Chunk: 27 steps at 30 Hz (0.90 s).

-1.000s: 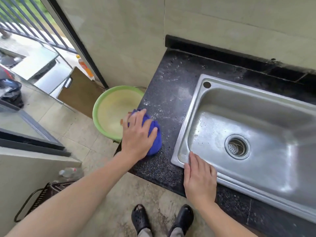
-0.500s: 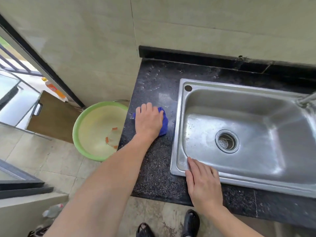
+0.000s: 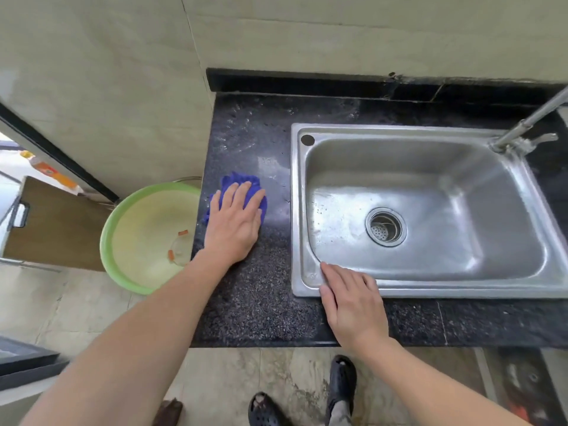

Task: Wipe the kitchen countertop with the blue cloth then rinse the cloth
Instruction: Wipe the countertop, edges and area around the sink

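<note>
Left of the sink (image 3: 424,290), left hand (image 3: 235,222) presses blue cloth (image 3: 238,184) flat-fingered on bench (image 3: 261,302), right hand (image 3: 353,302) resting flat; wiping underway, far strip seemingly next.

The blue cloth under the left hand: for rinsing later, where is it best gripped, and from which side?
Probably from above. The blue cloth lies crumpled on the countertop under the flat left hand, bunched folds showing past the fingertips. Curling the fingers down into those raised folds should give the surest grip.
</note>
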Each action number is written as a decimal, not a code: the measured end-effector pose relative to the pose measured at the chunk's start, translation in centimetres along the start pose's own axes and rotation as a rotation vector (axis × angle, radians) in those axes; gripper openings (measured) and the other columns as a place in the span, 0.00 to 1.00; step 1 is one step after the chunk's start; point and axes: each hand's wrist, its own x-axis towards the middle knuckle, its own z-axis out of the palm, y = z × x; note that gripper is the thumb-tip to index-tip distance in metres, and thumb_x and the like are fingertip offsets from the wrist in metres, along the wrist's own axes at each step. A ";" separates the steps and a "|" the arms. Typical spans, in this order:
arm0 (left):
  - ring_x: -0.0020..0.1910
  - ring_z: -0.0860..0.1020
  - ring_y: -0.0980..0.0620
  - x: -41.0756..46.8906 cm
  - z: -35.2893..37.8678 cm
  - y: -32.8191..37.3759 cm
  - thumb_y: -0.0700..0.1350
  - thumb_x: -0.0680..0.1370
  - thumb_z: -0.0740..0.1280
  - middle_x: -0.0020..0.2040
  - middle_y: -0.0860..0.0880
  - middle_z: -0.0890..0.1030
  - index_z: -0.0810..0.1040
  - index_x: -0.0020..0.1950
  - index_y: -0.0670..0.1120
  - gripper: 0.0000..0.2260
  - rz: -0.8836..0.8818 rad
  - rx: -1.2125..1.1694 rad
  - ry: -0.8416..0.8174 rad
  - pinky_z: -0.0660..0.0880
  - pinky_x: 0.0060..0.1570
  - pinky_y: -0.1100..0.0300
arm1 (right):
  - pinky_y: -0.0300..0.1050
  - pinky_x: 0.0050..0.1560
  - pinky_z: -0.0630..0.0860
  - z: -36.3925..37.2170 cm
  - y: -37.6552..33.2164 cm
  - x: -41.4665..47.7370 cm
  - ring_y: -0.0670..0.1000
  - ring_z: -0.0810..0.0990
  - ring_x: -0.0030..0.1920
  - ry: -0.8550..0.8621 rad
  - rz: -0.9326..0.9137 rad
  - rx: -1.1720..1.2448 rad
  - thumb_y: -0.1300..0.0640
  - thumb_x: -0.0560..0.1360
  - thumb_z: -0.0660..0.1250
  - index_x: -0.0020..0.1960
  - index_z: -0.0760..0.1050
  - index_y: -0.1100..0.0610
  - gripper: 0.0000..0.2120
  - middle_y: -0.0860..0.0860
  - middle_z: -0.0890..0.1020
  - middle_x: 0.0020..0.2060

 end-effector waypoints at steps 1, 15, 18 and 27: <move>0.66 0.69 0.39 -0.3 -0.1 -1.1 0.51 0.79 0.51 0.69 0.41 0.71 0.71 0.69 0.48 0.21 -0.041 0.032 -0.009 0.65 0.63 0.40 | 0.49 0.61 0.66 0.0 0.0 0.0 0.49 0.76 0.58 -0.011 0.008 0.001 0.47 0.80 0.53 0.67 0.73 0.53 0.21 0.47 0.79 0.60; 0.71 0.69 0.42 -10.2 -0.6 -1.7 0.58 0.81 0.50 0.72 0.44 0.70 0.68 0.72 0.49 0.23 0.114 -0.114 0.040 0.59 0.68 0.44 | 0.50 0.66 0.62 0.5 -6.3 7.7 0.55 0.65 0.72 0.034 -0.085 0.096 0.54 0.78 0.52 0.69 0.70 0.59 0.22 0.56 0.68 0.72; 0.69 0.69 0.41 -6.2 -0.1 -3.2 0.56 0.78 0.55 0.70 0.41 0.72 0.73 0.69 0.46 0.23 -0.056 -0.115 0.111 0.63 0.67 0.45 | 0.54 0.68 0.62 2.9 -6.7 7.7 0.54 0.60 0.75 0.003 -0.050 0.045 0.57 0.78 0.53 0.71 0.67 0.61 0.23 0.55 0.66 0.73; 0.58 0.72 0.36 3.2 -3.3 -8.9 0.54 0.81 0.55 0.58 0.36 0.74 0.72 0.63 0.40 0.20 -0.689 -0.382 0.119 0.68 0.54 0.45 | 0.52 0.71 0.59 2.7 -7.1 7.8 0.52 0.57 0.76 -0.007 -0.044 0.018 0.56 0.79 0.49 0.72 0.66 0.60 0.23 0.53 0.65 0.74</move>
